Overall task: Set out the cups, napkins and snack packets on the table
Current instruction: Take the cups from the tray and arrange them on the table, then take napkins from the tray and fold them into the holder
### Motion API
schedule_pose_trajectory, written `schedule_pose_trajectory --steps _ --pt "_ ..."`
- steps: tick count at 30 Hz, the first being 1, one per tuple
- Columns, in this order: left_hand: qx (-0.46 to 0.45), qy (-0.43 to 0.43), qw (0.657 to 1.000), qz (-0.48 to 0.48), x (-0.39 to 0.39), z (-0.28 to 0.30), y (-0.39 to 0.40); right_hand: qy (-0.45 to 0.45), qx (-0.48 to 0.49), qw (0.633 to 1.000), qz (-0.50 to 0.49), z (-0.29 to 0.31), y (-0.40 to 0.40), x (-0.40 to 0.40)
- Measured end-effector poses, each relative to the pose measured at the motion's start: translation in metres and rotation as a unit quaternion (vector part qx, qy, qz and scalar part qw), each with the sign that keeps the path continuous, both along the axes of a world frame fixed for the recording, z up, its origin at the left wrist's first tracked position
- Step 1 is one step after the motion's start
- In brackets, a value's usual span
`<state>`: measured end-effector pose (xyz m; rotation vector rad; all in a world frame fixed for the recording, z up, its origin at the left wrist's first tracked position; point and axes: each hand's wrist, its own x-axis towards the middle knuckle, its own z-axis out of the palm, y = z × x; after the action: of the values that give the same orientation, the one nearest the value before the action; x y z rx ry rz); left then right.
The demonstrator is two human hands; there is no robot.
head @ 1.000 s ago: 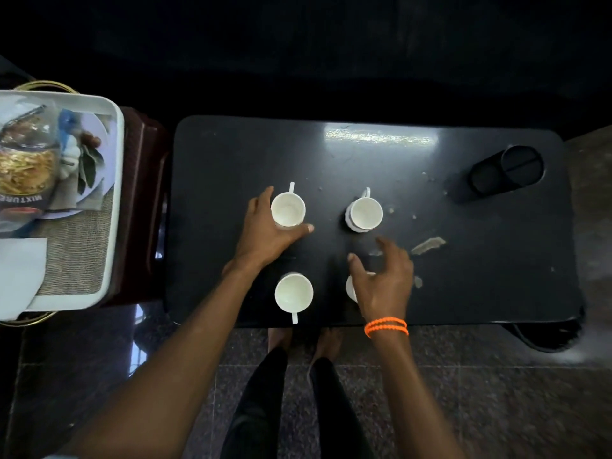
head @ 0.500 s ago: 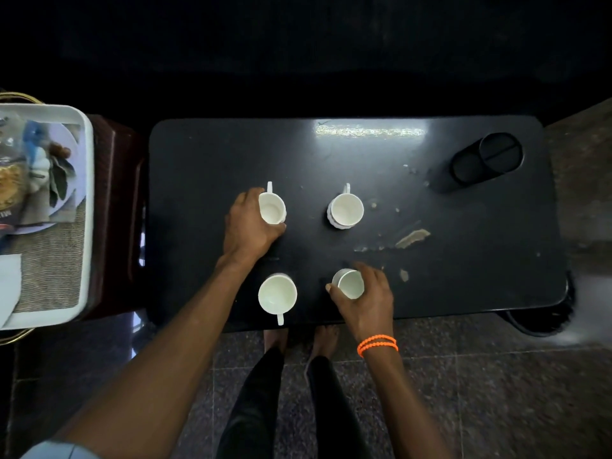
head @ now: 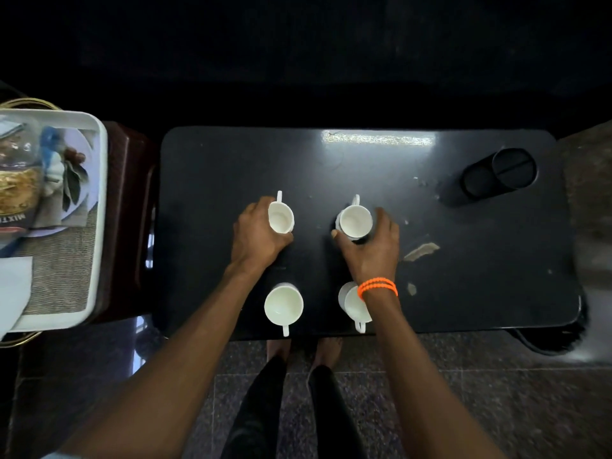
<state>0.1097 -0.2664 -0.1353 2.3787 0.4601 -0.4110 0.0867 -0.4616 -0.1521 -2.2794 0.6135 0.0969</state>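
Observation:
Several white cups stand in a square on the black table. My left hand grips the far left cup, whose handle points away from me. My right hand holds the far right cup from its right side. The near left cup stands free with its handle toward me. My right wrist, with an orange bracelet, partly hides the near right cup. A snack packet and a white napkin lie on the white tray at the left.
The tray rests on a dark red stool left of the table. A black round holder sits at the table's far right corner. Chipped patches mark the tabletop right of the cups. My feet are under the table's near edge.
My right hand has left the near right cup and moved forward to take hold of the far right cup. My left hand has stayed on the far left cup.

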Motion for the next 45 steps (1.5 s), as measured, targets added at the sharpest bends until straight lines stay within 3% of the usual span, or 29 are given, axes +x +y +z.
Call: schedule_pose_trajectory --steps 9,14,19,24,30,34,38,41,43,45 --pt "-0.01 0.006 1.0 0.013 0.0 -0.002 0.0 0.022 -0.057 0.996 0.065 -0.016 -0.001 0.018" --pt "-0.059 0.057 0.997 -0.008 -0.002 0.007 0.007 -0.056 -0.161 0.981 0.096 0.011 0.016 0.02" --pt "-0.106 0.045 0.993 0.036 -0.011 0.02 0.045 -0.122 -0.108 0.971 0.176 0.037 0.067 0.035" --pt "-0.095 -0.059 0.977 0.183 -0.038 0.043 0.105 -0.141 -0.028 0.953 0.268 0.051 0.152 0.032" --pt "-0.052 -0.148 0.922 0.355 -0.08 0.064 0.199 -0.112 0.02 0.908 0.404 0.053 0.278 0.014" --pt "-0.007 -0.194 0.867 0.459 -0.112 0.068 0.259 -0.041 0.055 0.865 0.496 0.053 0.361 0.001" --pt "0.075 -0.181 0.759 0.621 -0.147 0.064 0.304 0.022 0.035 0.829 0.558 0.044 0.43 -0.013" --pt "-0.003 -0.088 0.668 0.738 -0.164 0.053 0.332 0.034 -0.031 0.847 0.53 0.035 0.467 -0.028" --pt "-0.063 -0.036 0.668 0.74 -0.173 0.043 0.343 0.019 -0.07 0.859 0.507 0.029 0.482 -0.038" --pt "-0.104 -0.044 0.708 0.697 -0.178 0.037 0.345 0.023 -0.069 0.86 0.505 0.024 0.491 -0.047"
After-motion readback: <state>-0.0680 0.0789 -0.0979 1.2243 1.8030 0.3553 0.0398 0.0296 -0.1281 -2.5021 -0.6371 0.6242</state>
